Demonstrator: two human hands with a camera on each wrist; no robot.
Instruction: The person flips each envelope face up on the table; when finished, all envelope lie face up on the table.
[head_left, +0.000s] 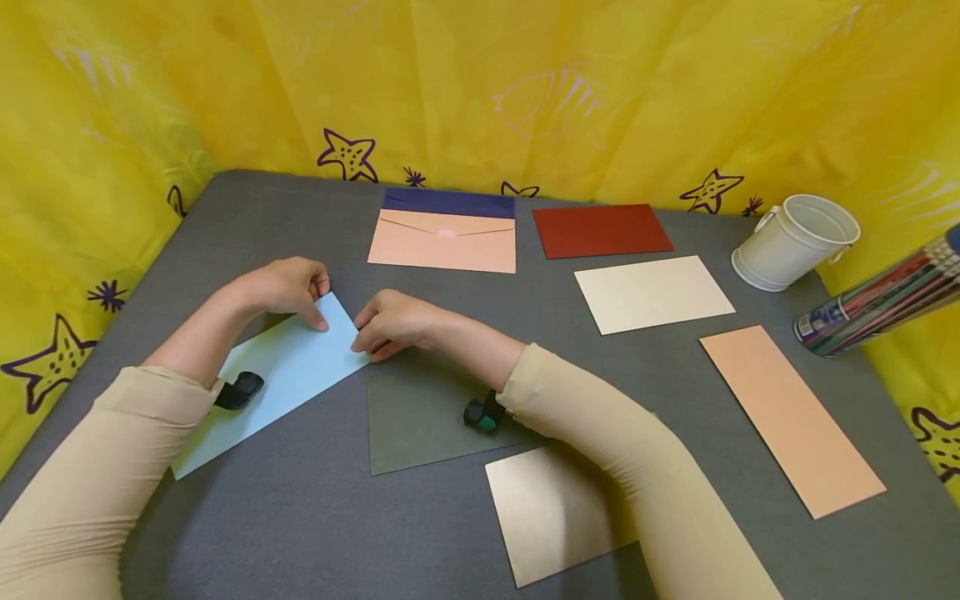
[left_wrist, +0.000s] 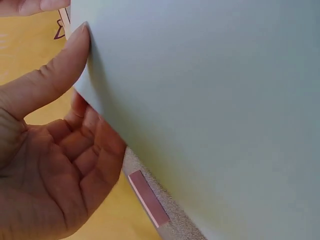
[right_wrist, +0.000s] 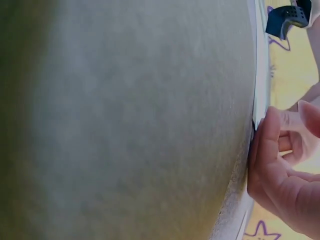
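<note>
A long light blue envelope [head_left: 288, 371] lies slanted at the left of the table; no flap shows on its visible face. My left hand [head_left: 288, 287] pinches its upper edge near the far corner, with the thumb on the face and the other fingers behind. In the left wrist view the envelope face [left_wrist: 200, 100] fills most of the picture beside my left thumb [left_wrist: 65, 67]. At the envelope's right end, the curled fingers of my right hand [head_left: 393, 323] hold the corner. A dark grey-green envelope [head_left: 427, 421] lies below my right forearm.
A cream envelope [head_left: 551, 508] lies partly under the right sleeve. Farther back are a pink envelope [head_left: 442, 250] over a navy one [head_left: 450, 200], a red one [head_left: 600, 231] and an ivory one [head_left: 652, 293]. A peach one [head_left: 791, 417], white bucket [head_left: 787, 250] and pencil tube [head_left: 862, 308] stand right.
</note>
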